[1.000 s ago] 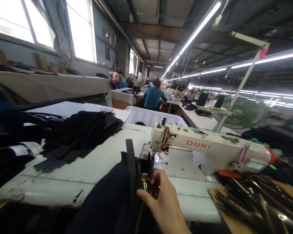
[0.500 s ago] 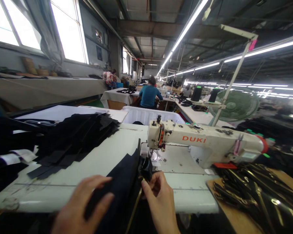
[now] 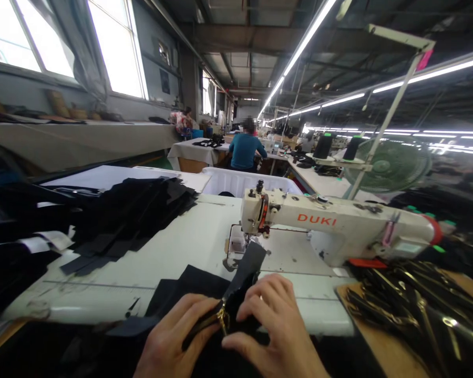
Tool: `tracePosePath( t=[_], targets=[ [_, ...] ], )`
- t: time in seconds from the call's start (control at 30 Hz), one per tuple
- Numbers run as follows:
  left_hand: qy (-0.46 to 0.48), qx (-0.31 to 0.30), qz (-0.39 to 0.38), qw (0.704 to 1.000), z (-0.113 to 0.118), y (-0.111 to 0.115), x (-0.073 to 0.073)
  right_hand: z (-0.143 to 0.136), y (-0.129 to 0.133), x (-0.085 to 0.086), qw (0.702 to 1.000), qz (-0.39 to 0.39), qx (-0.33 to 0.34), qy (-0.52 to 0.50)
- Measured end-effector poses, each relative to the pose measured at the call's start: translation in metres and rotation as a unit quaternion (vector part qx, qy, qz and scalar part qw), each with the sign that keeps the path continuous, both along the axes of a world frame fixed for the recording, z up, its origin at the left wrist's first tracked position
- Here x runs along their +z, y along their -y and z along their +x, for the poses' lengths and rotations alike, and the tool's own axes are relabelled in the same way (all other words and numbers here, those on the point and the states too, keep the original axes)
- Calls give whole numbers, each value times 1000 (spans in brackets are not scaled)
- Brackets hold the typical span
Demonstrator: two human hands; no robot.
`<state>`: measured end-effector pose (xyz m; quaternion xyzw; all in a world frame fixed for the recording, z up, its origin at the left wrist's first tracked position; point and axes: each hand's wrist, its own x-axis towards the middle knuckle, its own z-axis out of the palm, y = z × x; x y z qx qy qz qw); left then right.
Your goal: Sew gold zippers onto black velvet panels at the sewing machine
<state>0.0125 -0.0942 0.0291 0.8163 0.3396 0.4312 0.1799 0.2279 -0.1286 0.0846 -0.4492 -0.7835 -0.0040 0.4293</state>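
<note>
A black fabric piece with a gold-toothed zipper is held in front of the sewing machine, off its needle area. My left hand is closed on the zippered edge, thumb below and fingers above. Beside the gold zipper slider, my right hand has its fingers curled over the same fabric, the thumb set apart beneath them. A black flap sticks up from the piece toward the presser foot. Black fabric panels lie under and behind my left hand.
A fanned stack of black cut pieces covers the table's left side. On the right, black zippered pieces are heaped on a brown board. Behind the machine stand a white bin, thread cones and a fan. A person in blue sits ahead.
The zippered piece has been drawn back from the needle area, its flap now upright. My left hand has moved right and closed on the zipper edge. My right hand has shifted slightly right.
</note>
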Motion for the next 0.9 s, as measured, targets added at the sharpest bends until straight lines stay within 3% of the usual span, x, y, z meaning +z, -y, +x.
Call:
tracePosePath(
  t=[0.13, 0.3, 0.37, 0.5, 0.6, 0.73, 0.9],
  targets=[
    [-47, -18, -14, 999, -8, 7, 9, -5, -3, -1, 994, -91, 63, -15],
    [-78, -22, -28, 996, -20, 14, 19, -13, 1, -10, 984, -102, 139, -34],
    [-77, -47, -73, 993, -22, 15, 28, -16, 2, -12, 975, -139, 164, -52],
    [-51, -175, -219, 958, -26, 13, 45, -20, 8, -16, 940, -272, 175, -106],
    [-4, -158, -244, 957, -26, 11, 41, -23, 10, -19, 923, -330, 157, -123],
    [-3, -75, -142, 987, -23, 12, 25, -25, 8, -20, 925, -343, 108, -128],
    [-46, -5, 51, 998, -15, 16, 24, -15, 4, -14, 966, -217, 79, -115]
  ],
)
